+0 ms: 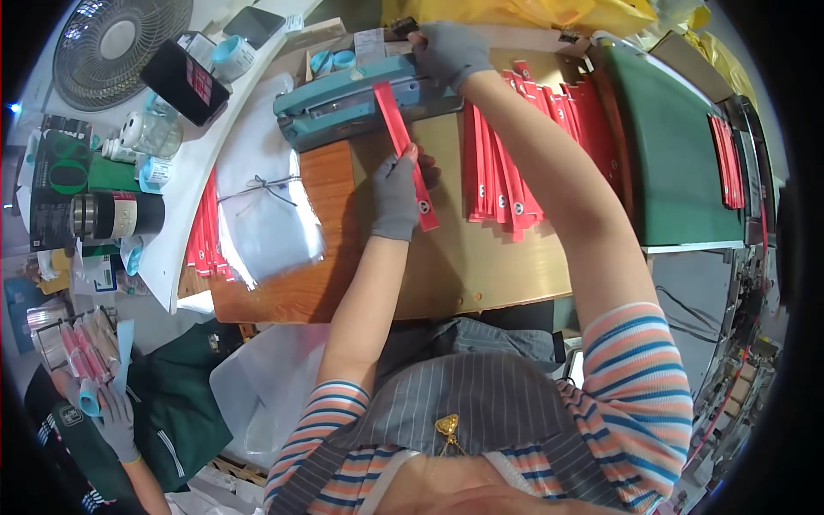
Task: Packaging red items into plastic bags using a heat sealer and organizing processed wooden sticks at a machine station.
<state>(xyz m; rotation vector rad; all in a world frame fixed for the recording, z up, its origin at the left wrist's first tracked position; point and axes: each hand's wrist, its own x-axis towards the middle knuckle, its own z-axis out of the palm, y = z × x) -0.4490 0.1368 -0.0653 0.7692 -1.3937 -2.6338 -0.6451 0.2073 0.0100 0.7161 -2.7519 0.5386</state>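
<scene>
My left hand [396,196], in a grey fingertip-less glove, pinches a narrow red packet [397,124] around its middle. The packet's upper end lies across the teal bar-shaped heat sealer [318,120], and its lower end sticks out below my fingers. My right hand [451,56], gloved the same way, is closed on the sealer's lever at its right end, by a black knob [403,27]. My right fingers are partly hidden. Several more red packets [506,167] lie in a loose row under my right forearm.
A tied bundle of clear bags [270,206] lies left of the sealer, beside more red packets [206,227]. A white shelf holds a phone [184,81], a fan [116,43] and a flask [118,215]. A co-worker's gloved hand [116,421] holds packets at lower left.
</scene>
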